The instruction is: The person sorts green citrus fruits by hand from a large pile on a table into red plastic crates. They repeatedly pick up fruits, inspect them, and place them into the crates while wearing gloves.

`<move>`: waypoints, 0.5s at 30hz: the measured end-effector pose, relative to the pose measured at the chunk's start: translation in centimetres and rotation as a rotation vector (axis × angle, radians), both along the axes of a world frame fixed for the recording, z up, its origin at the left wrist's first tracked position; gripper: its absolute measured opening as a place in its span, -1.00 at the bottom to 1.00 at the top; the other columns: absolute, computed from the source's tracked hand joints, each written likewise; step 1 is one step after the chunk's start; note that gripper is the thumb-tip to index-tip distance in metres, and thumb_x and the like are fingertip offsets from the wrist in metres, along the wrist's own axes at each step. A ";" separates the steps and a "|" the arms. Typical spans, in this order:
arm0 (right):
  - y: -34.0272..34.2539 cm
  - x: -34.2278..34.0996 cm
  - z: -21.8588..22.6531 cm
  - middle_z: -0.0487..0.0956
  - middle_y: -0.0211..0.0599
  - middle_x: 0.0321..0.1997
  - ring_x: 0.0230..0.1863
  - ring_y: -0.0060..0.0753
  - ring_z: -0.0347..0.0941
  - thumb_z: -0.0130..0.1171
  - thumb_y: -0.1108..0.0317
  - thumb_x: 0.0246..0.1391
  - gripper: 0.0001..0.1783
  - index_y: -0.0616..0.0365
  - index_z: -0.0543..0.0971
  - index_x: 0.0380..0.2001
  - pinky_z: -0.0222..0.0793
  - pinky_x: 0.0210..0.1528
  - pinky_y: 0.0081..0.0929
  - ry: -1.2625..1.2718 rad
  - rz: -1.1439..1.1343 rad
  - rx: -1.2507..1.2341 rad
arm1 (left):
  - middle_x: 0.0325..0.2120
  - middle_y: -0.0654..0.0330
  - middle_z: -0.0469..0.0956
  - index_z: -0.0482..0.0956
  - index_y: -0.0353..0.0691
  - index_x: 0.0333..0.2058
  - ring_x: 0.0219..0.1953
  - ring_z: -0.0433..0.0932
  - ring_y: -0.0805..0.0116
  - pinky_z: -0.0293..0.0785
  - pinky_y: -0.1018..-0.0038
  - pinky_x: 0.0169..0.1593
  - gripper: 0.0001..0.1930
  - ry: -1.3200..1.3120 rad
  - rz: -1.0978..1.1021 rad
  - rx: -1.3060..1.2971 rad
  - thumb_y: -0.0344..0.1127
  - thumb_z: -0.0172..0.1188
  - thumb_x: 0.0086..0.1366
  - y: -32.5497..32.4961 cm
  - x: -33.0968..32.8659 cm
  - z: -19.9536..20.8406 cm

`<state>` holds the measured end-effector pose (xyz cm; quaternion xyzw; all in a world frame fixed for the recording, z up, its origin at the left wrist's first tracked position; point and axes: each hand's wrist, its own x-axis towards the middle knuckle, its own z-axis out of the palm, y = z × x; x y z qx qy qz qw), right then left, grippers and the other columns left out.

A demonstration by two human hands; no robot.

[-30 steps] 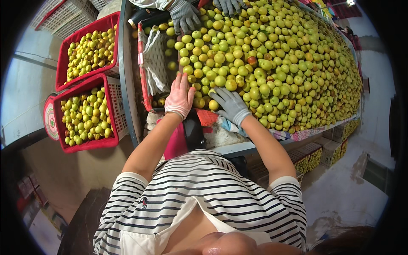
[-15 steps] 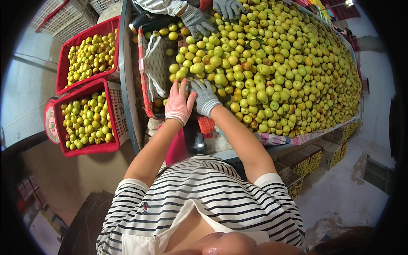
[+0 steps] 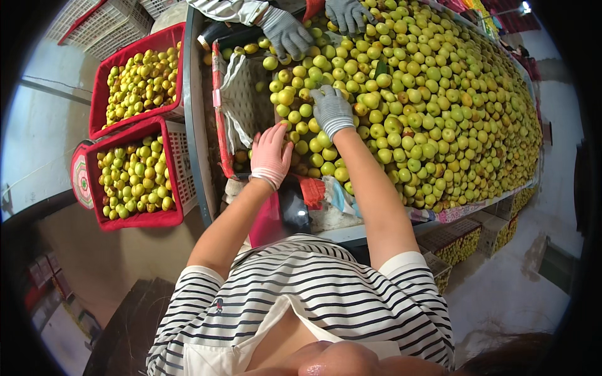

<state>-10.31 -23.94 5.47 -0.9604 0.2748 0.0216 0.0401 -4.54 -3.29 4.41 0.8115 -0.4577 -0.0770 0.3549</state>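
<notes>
A large heap of small round yellow-green fruits (image 3: pixel 433 106), which look like jujubes with brown patches, fills the table. My left hand (image 3: pixel 271 155), in a pink-and-white glove, lies at the near left edge of the heap, fingers stretched forward. Farther in, my right hand (image 3: pixel 332 113) in a grey glove rests on the fruits with its fingers apart; its palm side is hidden. Left of the heap is a pale plastic basket (image 3: pixel 251 94) with a red rim, a few fruits around it. White straps hang over its side.
Across the table, another person's grey-gloved hands (image 3: pixel 285 32) touch the far edge of the fruits. On my left stand two red-lined crates (image 3: pixel 174 216) of fruit. More filled crates (image 3: pixel 458 241) sit below the table's right side. A metal edge (image 3: pixel 195 125) borders the table's left.
My right hand has moved forward and right over the heap, away from my left hand. My left hand has drawn back slightly toward me. Fruits near the basket have shifted.
</notes>
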 end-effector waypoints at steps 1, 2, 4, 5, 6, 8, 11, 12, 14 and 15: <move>-0.4 0.0 0.3 0.43 -0.30 0.07 0.09 -0.13 0.39 0.20 0.29 0.06 -0.63 -0.11 0.51 -0.02 0.45 0.04 -0.18 0.039 -0.022 0.017 | 0.07 0.00 0.47 0.42 -0.16 0.12 0.09 0.44 -0.02 0.34 0.17 0.17 -0.54 0.012 -0.047 -0.071 -0.31 0.16 0.23 -0.9 1.1 0.2; -0.9 -0.1 0.5 0.42 -0.28 0.07 0.07 -0.11 0.41 0.19 0.31 0.06 -0.66 -0.09 0.52 -0.04 0.45 0.04 -0.17 0.078 -0.047 0.033 | -0.04 0.05 0.55 0.48 -0.16 0.06 0.00 0.51 0.03 0.42 0.23 0.09 -0.61 0.037 -0.054 -0.197 -0.39 0.14 0.23 -2.7 2.0 0.4; -0.9 -0.8 0.3 0.41 -0.24 0.06 0.07 -0.06 0.40 0.17 0.34 0.06 -0.66 -0.06 0.52 -0.05 0.45 0.04 -0.14 -0.063 -0.068 0.102 | -0.02 0.05 0.54 0.50 -0.14 0.02 0.00 0.50 0.07 0.45 0.27 0.06 -0.65 0.061 -0.096 -0.217 -0.41 0.13 0.23 -6.9 4.1 0.9; -0.6 -1.1 0.2 0.41 -0.23 0.05 0.07 -0.04 0.39 0.17 0.36 0.06 -0.67 -0.05 0.51 -0.05 0.44 0.04 -0.13 -0.136 -0.071 0.139 | -0.05 0.02 0.53 0.51 -0.09 0.02 0.02 0.50 0.03 0.46 0.24 0.07 -0.64 0.134 -0.081 -0.047 -0.39 0.14 0.23 -9.0 5.1 0.7; 0.0 -1.4 -0.1 0.40 -0.21 0.05 0.06 -0.01 0.39 0.14 0.39 0.08 -0.67 -0.03 0.51 -0.05 0.44 0.04 -0.12 -0.228 -0.100 0.171 | -0.04 0.04 0.52 0.51 -0.08 0.01 0.02 0.50 0.01 0.47 0.20 0.05 -0.67 0.092 -0.117 0.227 -0.37 0.13 0.24 -10.9 6.0 0.6; 0.3 -1.5 -0.3 0.39 -0.19 0.13 0.10 0.04 0.38 0.17 0.51 0.01 -0.55 -0.04 0.46 0.02 0.40 0.10 -0.12 -0.298 -0.146 0.279 | -0.01 0.04 0.49 0.50 -0.06 -0.02 0.04 0.50 -0.02 0.49 0.15 0.04 -0.70 0.058 -0.164 0.562 -0.33 0.12 0.25 -13.4 6.6 0.9; 0.7 -1.9 -1.1 0.39 -0.05 0.15 0.14 0.11 0.36 0.23 0.54 -0.05 -0.46 0.02 0.42 0.06 0.35 0.17 -0.13 -0.431 -0.209 0.372 | 0.03 -0.03 0.43 0.45 -0.07 -0.02 0.02 0.53 -0.05 0.53 0.15 0.00 -0.65 0.092 -0.145 0.674 -0.32 0.21 0.19 -14.7 5.1 2.0; 0.9 -2.0 -1.4 0.38 -0.02 0.15 0.14 0.12 0.36 0.24 0.54 -0.05 -0.46 0.05 0.41 0.06 0.34 0.17 -0.14 -0.459 -0.221 0.387 | 0.03 -0.03 0.44 0.44 -0.04 0.01 0.03 0.52 -0.05 0.52 0.15 0.00 -0.62 0.107 -0.146 0.690 -0.27 0.21 0.19 -14.2 4.8 2.2; 1.3 -2.2 -2.2 0.38 0.03 0.15 0.13 0.12 0.36 0.26 0.53 -0.05 -0.45 0.11 0.40 0.07 0.33 0.18 -0.16 -0.558 -0.243 0.428 | 0.01 -0.04 0.46 0.45 -0.03 0.03 0.02 0.52 -0.03 0.51 0.16 0.00 -0.59 0.130 -0.159 0.686 -0.20 0.19 0.18 -13.0 4.6 2.0; 1.6 -2.3 -2.4 0.38 0.04 0.14 0.13 0.12 0.36 0.26 0.53 -0.06 -0.43 0.13 0.39 0.08 0.32 0.19 -0.17 -0.629 -0.252 0.453 | 0.00 -0.04 0.47 0.46 -0.05 0.01 0.01 0.52 -0.02 0.50 0.18 -0.01 -0.59 0.141 -0.170 0.665 -0.17 0.18 0.18 -12.5 4.5 1.8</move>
